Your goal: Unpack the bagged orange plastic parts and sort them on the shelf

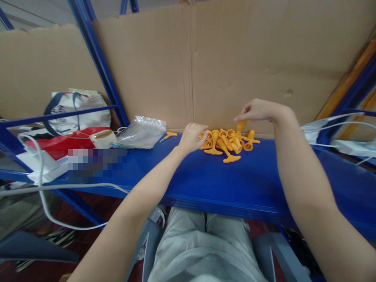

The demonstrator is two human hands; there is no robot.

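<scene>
From my remote seat I see the right hand point(256, 110) with its fingers together on a yellow-orange plastic piece point(241, 125), over the back of a jumbled heap of yellow-orange T-handled plastic pieces point(225, 145) on the blue metal bench point(217, 184). The left hand point(192, 137) is at the heap's left end; I cannot tell whether its fingers grip anything. I judge each piece light, stiff, smooth and sturdy, best taken by crossbar or shank. Overlapping handles could snag. A brown cardboard panel point(235, 66) limits reach behind; leftward lie a small orange-handled metal-tipped tool point(170, 134) and a clear bubble-wrap pouch point(142, 133).
</scene>
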